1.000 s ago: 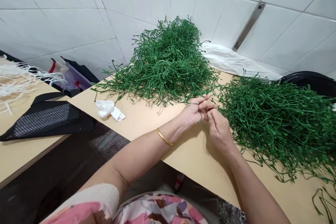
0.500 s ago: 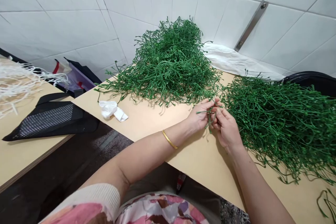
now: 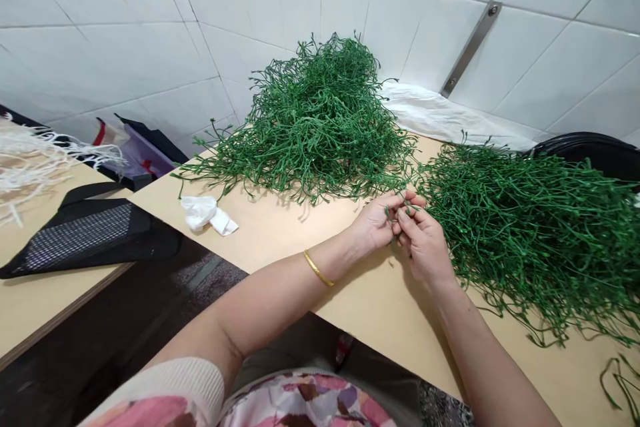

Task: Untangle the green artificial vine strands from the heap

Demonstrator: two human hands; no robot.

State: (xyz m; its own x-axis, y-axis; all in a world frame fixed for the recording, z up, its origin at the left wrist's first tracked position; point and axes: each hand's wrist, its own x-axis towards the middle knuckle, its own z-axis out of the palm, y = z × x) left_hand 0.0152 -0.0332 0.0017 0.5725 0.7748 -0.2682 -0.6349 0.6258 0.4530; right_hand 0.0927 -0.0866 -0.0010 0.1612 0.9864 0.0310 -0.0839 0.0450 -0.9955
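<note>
My left hand (image 3: 373, 225) and my right hand (image 3: 423, 245) meet over the tabletop, and their fingertips pinch a thin green artificial stem (image 3: 400, 211). Most of that stem is hidden by my fingers. A tangled heap of similar green stems (image 3: 315, 130) rises beyond my hands, and a second heap (image 3: 530, 233) lies against my right hand's fingers. A gold bangle (image 3: 317, 268) circles my left wrist. Both hands rest close to the light wooden table (image 3: 380, 320).
A crumpled white tissue (image 3: 205, 213) lies on the table. To the left, another table holds a black mesh bag (image 3: 80, 240) and white fringe strands (image 3: 30, 163). White plastic sheeting (image 3: 440, 113) and a black object (image 3: 590, 153) stand against the tiled wall (image 3: 100, 47).
My hands have drawn closer together, and my fingers now close around the green stem. Its sprigs stuck out more visibly half a second ago. The view has shifted slightly.
</note>
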